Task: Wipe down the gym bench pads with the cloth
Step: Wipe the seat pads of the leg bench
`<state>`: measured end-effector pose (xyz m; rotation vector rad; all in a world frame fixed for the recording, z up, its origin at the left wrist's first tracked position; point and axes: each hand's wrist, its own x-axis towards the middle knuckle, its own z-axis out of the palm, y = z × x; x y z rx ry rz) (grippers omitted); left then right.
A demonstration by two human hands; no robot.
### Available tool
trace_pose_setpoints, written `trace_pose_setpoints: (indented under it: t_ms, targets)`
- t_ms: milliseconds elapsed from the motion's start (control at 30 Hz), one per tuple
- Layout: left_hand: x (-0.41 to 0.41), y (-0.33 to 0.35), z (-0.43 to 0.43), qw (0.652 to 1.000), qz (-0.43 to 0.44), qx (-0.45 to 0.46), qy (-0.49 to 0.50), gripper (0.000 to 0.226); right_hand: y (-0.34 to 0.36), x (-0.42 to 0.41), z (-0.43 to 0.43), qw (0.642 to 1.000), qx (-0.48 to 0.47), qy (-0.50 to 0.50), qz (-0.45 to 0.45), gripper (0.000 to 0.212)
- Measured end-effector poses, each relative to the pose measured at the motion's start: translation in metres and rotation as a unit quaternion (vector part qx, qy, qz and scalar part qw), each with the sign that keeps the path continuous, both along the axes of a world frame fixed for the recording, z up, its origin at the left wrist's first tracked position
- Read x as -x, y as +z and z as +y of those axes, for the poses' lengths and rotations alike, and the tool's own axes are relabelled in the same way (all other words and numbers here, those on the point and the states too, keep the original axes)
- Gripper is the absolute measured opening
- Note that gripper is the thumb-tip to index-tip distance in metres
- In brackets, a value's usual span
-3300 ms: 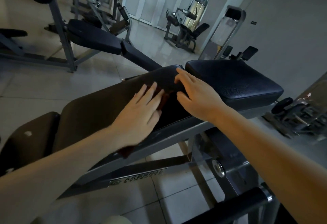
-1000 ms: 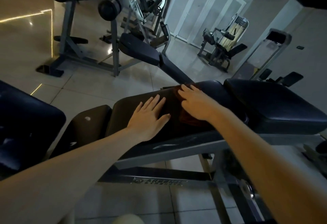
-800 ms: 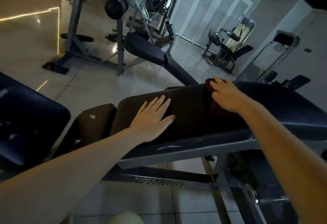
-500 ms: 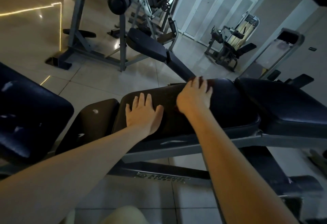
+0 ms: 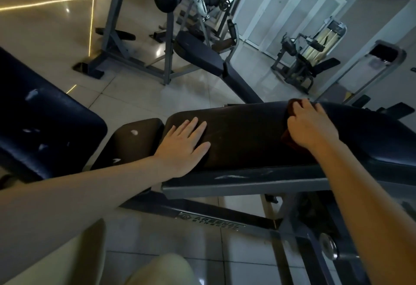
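Smooth, faintly sheened vinyl is being shown by the bench pad [image 5: 243,136], scuffed matt grey metal by its frame [image 5: 247,183], soft fabric by the cloth [image 5: 286,138]; light is being reflected by glossy floor tiles [image 5: 135,100].

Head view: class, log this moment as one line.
left hand: flat on long pad | right hand: holds cloth against pad | step: wiping

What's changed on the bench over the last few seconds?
The cloth passed from under the left hand to the right hand, which has swept it rightward along the long pad to its right end. The left hand stayed flat on the pad's left part.
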<state>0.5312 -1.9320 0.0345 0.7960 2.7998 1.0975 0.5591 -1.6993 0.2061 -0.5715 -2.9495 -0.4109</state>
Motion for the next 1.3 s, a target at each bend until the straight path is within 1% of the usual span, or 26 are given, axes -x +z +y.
trace_pose_setpoints:
  t_ms: [67, 133, 167, 267, 367, 433, 500, 533, 600, 700, 733, 800, 867, 933, 967, 1033, 1100, 1167, 1233, 1300]
  targets:
    - [-0.003, -0.002, 0.002, 1.000, 0.003, -0.002, 0.020, 0.059, -0.015, 0.012, -0.021, 0.997, -0.029, -0.055, 0.035, 0.062]
    - [-0.007, -0.004, 0.003, 0.999, 0.005, -0.007, 0.044, 0.061, -0.035, 0.027, -0.052, 0.996, -0.042, -0.078, 0.029, 0.069]
    - [-0.009, -0.006, 0.003, 0.998, 0.004, -0.007, 0.059, 0.063, -0.047, 0.034, -0.069, 0.997, -0.046, -0.059, 0.016, 0.069]
    - [-0.013, -0.010, 0.001, 0.995, -0.021, -0.011, 0.098, 0.064, -0.086, 0.055, -0.119, 0.997, -0.048, 0.052, -0.035, 0.066]
    - [-0.014, -0.016, -0.008, 0.996, -0.027, -0.049, 0.065, 0.061, -0.110, 0.060, -0.148, 0.980, -0.040, 0.167, -0.097, 0.066]
    - [-0.013, -0.023, -0.020, 0.998, -0.021, -0.058, 0.031, 0.060, -0.105, 0.057, -0.147, 0.963, -0.013, 0.227, -0.147, 0.064]
    - [-0.010, -0.029, -0.029, 0.999, -0.012, -0.051, 0.009, 0.063, -0.088, 0.049, -0.134, 0.948, 0.015, 0.251, -0.193, 0.059]
    - [-0.009, -0.030, -0.032, 0.999, -0.005, -0.046, 0.003, 0.065, -0.077, 0.043, -0.125, 0.944, 0.014, 0.255, -0.211, 0.058]
    - [-0.008, -0.032, -0.032, 0.999, 0.006, -0.054, 0.002, 0.060, -0.054, 0.032, -0.101, 0.945, -0.001, 0.240, -0.224, 0.058]
    - [-0.009, -0.034, -0.030, 0.997, 0.011, -0.072, 0.009, 0.057, -0.018, 0.024, -0.052, 0.967, -0.007, 0.174, -0.185, 0.056]
    - [-0.010, -0.035, -0.030, 0.997, 0.016, -0.079, 0.012, 0.057, -0.010, 0.024, -0.036, 0.977, -0.004, 0.147, -0.152, 0.055]
    - [-0.012, -0.036, -0.030, 0.994, 0.028, -0.104, 0.024, 0.056, -0.009, 0.024, -0.021, 0.995, -0.006, 0.078, -0.054, 0.056]
    - [-0.013, -0.038, -0.030, 0.991, 0.029, -0.127, 0.038, 0.056, -0.024, 0.026, -0.031, 1.000, -0.017, -0.008, 0.024, 0.058]
    - [-0.014, -0.039, -0.030, 0.989, 0.037, -0.130, 0.053, 0.059, -0.044, 0.032, -0.058, 0.996, -0.024, -0.073, 0.042, 0.063]
    - [-0.015, -0.040, -0.031, 0.990, 0.044, -0.120, 0.064, 0.064, -0.054, 0.035, -0.075, 0.996, -0.027, -0.081, 0.040, 0.065]
    - [-0.019, -0.043, -0.032, 0.989, 0.062, -0.094, 0.096, 0.075, -0.076, 0.045, -0.104, 0.998, -0.035, -0.047, 0.019, 0.067]
    - [-0.022, -0.045, -0.034, 0.985, 0.063, -0.091, 0.130, 0.081, -0.099, 0.052, -0.130, 0.999, -0.041, 0.030, -0.017, 0.066]
    - [-0.024, -0.046, -0.038, 0.987, 0.047, -0.077, 0.130, 0.086, -0.117, 0.058, -0.153, 0.990, -0.022, 0.122, -0.064, 0.067]
    - [-0.023, -0.049, -0.043, 0.992, 0.039, -0.049, 0.106, 0.085, -0.127, 0.060, -0.170, 0.966, 0.010, 0.223, -0.128, 0.064]
    - [-0.022, -0.051, -0.047, 0.995, 0.038, -0.035, 0.090, 0.083, -0.125, 0.060, -0.176, 0.934, 0.043, 0.295, -0.196, 0.057]
